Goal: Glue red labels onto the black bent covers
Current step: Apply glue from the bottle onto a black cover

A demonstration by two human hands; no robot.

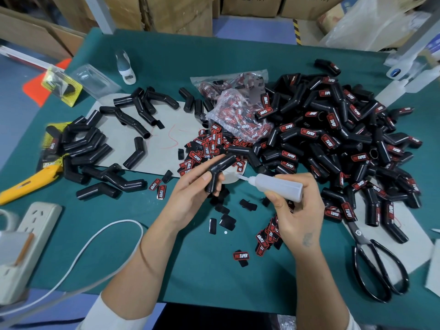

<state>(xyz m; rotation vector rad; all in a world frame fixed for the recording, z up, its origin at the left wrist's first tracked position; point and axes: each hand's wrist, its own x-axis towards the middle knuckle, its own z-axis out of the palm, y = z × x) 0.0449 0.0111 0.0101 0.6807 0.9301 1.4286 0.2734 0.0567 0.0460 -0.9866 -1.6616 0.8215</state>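
Now the left hand [194, 186] grips a black bent cover [217, 171], fingers curled round its lower leg, the upper leg angled up toward the loose red labels [209, 145] heaped on the grey card [133, 148]. The right hand [295, 210] holds a translucent glue bottle [278, 185], thumb pressed on its side, the thin nozzle pointing left and ending just beside the cover's bend; whether it touches cannot be told. Right of the hands lies a large pile of labelled covers [333, 139]; to the left, unlabelled covers [95, 148] are scattered over the green table [166, 270]. A clear bag of labels [238, 115] slumps between the two groups. Black-handled scissors [376, 265] lie at the right, a yellow utility knife [26, 183] at the left, and a white power strip [31, 232] sits near the left edge.
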